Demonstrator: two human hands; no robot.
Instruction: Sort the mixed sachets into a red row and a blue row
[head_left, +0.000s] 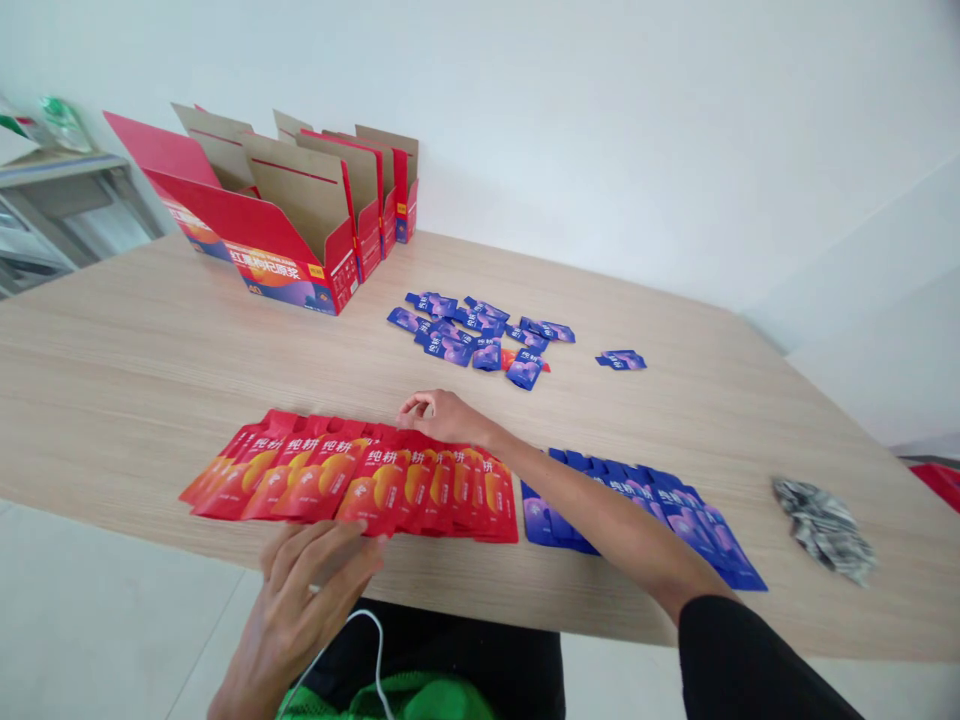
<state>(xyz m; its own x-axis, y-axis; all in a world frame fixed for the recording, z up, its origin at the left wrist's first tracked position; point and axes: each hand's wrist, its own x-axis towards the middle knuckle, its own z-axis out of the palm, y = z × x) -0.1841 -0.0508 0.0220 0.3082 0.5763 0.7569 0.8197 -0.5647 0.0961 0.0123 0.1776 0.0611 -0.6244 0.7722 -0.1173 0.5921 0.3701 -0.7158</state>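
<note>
From where I stand, a row of red pouches (382, 485) lies along the near edge of the wooden table (187, 370), overlapping like a spread hand of cards, and the person has both hands on the middle of it. The left hand (319, 575), with a ring (313, 589) on one finger, comes in from below: its fingertips meet the bottom edge of a red pouch near the row's centre, thumb close beside the fingers. The right hand (444, 415) reaches across to the far edge of the same row, fingers curled, thumb and forefinger drawn near each other just above the pouch tops. The fingertips are partly hidden from here, so I can't fairly tell whether either hand actually pinches a pouch or only rests against it.

The right forearm passes over a second row, of blue pouches (675, 500), just beside the red one. Beyond the hands is a loose heap of smaller blue packets (450, 345), a bit of red showing among them, with one single packet (621, 360) apart to the right. Open red cartons (292, 265) stand at the back left; a crumpled patterned cloth (821, 530) lies far right.
</note>
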